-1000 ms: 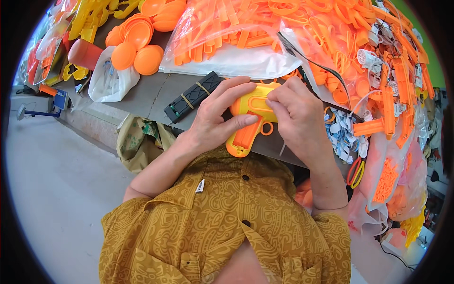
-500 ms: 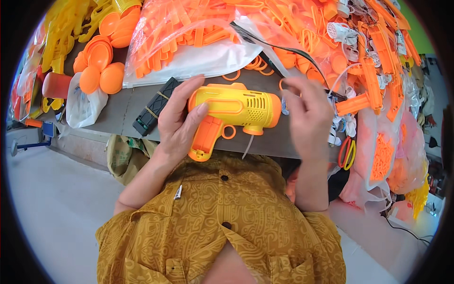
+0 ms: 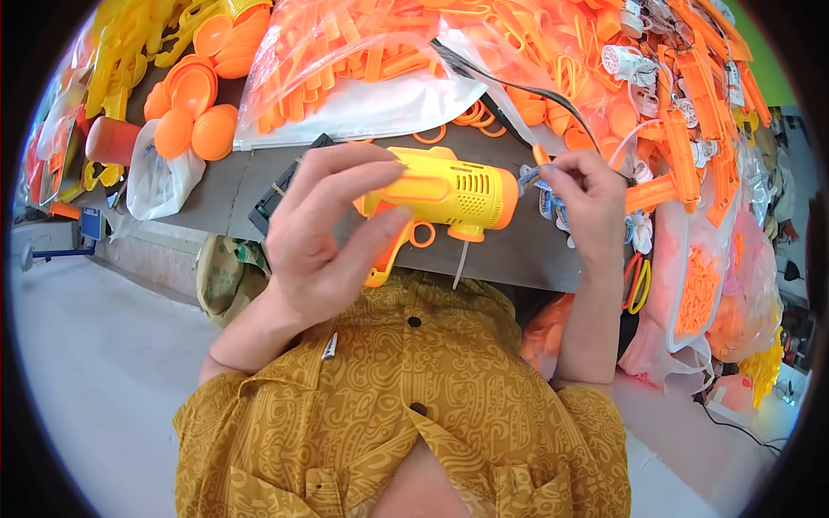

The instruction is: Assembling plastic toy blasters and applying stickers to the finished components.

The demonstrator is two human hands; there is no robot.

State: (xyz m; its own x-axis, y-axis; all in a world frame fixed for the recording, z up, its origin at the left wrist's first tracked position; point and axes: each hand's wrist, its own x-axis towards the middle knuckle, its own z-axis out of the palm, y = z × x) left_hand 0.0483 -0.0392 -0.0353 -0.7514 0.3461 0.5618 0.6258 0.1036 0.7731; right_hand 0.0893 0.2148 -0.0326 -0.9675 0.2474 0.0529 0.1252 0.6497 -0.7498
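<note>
A yellow and orange toy gun point(image 3: 440, 192) lies on its side at the table's near edge, a thin pale tube point(image 3: 461, 265) hanging below its nozzle end. My left hand point(image 3: 315, 224) grips its rear, thumb and fingers apart across the body and covering most of the orange handle. To the right of the nozzle, my right hand point(image 3: 591, 194) is closed in a pinch. A small orange piece point(image 3: 541, 154) shows at its fingertips; whether it is held, I cannot make out. Small blue and white parts point(image 3: 551, 207) lie just beside these fingers.
A black block with bands point(image 3: 275, 198) sits behind my left hand. Clear bags of orange parts point(image 3: 345, 78) fill the far side. Orange cups point(image 3: 192, 91) are stacked at left. Orange gun shells with wires point(image 3: 686, 147) and yellow-handled scissors point(image 3: 639, 283) are at right.
My left hand has shifted over the toy gun's handle, hiding more of it. My right hand has moved slightly right, and its fingers are now pinched. The toy has slid slightly right.
</note>
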